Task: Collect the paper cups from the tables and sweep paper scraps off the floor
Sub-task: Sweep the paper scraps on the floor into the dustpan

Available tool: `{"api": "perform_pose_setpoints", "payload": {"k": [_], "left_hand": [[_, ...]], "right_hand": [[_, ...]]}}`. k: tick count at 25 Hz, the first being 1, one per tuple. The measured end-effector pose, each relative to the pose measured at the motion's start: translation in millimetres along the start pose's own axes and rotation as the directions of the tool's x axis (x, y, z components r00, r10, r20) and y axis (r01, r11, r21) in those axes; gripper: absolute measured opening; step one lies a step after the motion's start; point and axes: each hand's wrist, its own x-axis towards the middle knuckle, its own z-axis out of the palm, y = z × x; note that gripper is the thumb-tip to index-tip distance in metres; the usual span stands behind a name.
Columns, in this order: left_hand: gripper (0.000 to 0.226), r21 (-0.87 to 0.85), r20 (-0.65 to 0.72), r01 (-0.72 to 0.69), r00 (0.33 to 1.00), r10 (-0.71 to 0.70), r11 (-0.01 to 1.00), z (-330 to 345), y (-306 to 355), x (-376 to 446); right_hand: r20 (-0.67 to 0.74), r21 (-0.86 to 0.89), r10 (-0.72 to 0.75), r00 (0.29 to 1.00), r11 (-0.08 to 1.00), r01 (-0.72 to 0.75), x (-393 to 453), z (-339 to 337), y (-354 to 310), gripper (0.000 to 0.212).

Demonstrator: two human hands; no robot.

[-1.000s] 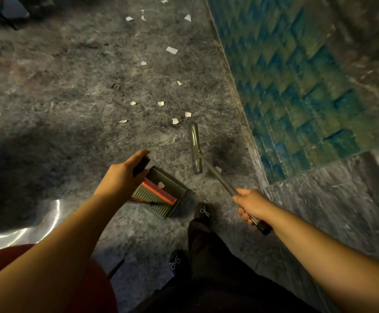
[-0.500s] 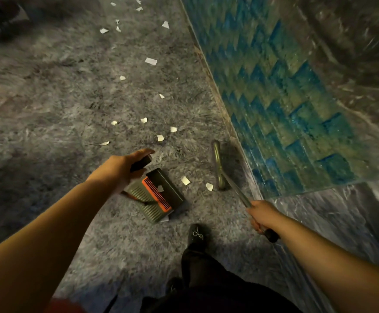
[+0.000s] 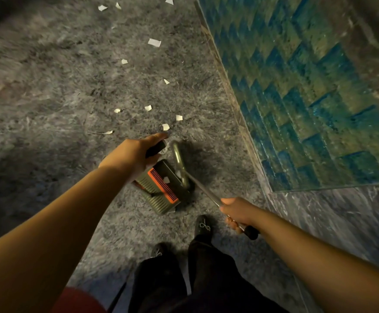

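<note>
Nearest the camera, the person's dark trouser legs and two black shoes (image 3: 203,227) stood on the grey mottled floor (image 3: 48,91). Just ahead of them the right hand (image 3: 237,212) was clenched round the metal broom handle (image 3: 203,188), close to its black end cap. The handle ran up and to the left from that hand to the broom head (image 3: 180,164), which lay against the far-right lip of the dustpan (image 3: 161,188).

The left hand (image 3: 134,154) gripped the dustpan's black upright handle (image 3: 155,148) from above, thumb pointing away from the body. The pan rested on the floor between the two hands, its olive ribbed tray and orange comb strip facing up. At least one small white scrap (image 3: 166,180) lay inside it; whether more were hidden under the broom head could not be told.

Beyond the pan, the remaining paper scraps (image 3: 165,126) lay scattered in a loose trail running away from the person, the nearest ones just past the left thumb, others well apart toward the far edge of the floor. They lay ahead and slightly left of the broom head, so the next stroke would probably need the right hand to reach the broom out over them and draw back toward the pan's mouth.

To the right a blue-green tiled wall base (image 3: 308,98) bordered the floor. No paper cups were in view.
</note>
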Motion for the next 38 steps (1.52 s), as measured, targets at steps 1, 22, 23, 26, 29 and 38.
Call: {"api": "perform_pose_setpoints", "payload": {"k": [1,22,23,26,29,38], "left_hand": [[0.06,-0.004,-0.004,-0.008,1.0,0.008,1.0,0.0,-2.2,-2.7],[0.064,-0.045,0.083,-0.009,0.996,0.013,0.999,-67.7,-110.3,-149.4],[0.063,-0.023,0.099,-0.018,0.995,0.02,1.0,-66.7,-113.9,-152.8],[0.062,0.079,0.159,-0.04,0.987,0.027,0.996,-56.4,-117.7,-159.8],[0.061,0.1,0.189,-0.078,0.98,0.058,0.992,-40.2,-118.0,-166.8],[0.059,0.144,0.182,-0.063,0.983,0.037,0.988,-20.6,-113.0,-173.8]], "right_hand": [[0.022,-0.001,0.007,1.0,1.0,-0.007,-0.7,5.4,-1.7,0.042],[-0.225,0.147,0.009,0.974,0.989,0.025,-53.6,100.7,8.7,0.041],[-0.225,0.154,0.023,0.974,0.988,0.012,-50.2,105.1,12.1,0.041],[-0.208,0.123,0.049,0.977,0.992,-0.024,-40.5,118.0,24.6,0.036],[-0.183,0.041,0.054,0.982,0.998,-0.048,-34.4,136.0,37.2,0.033],[0.041,0.014,0.055,0.998,0.998,-0.055,-29.6,208.8,8.1,0.041]]}}
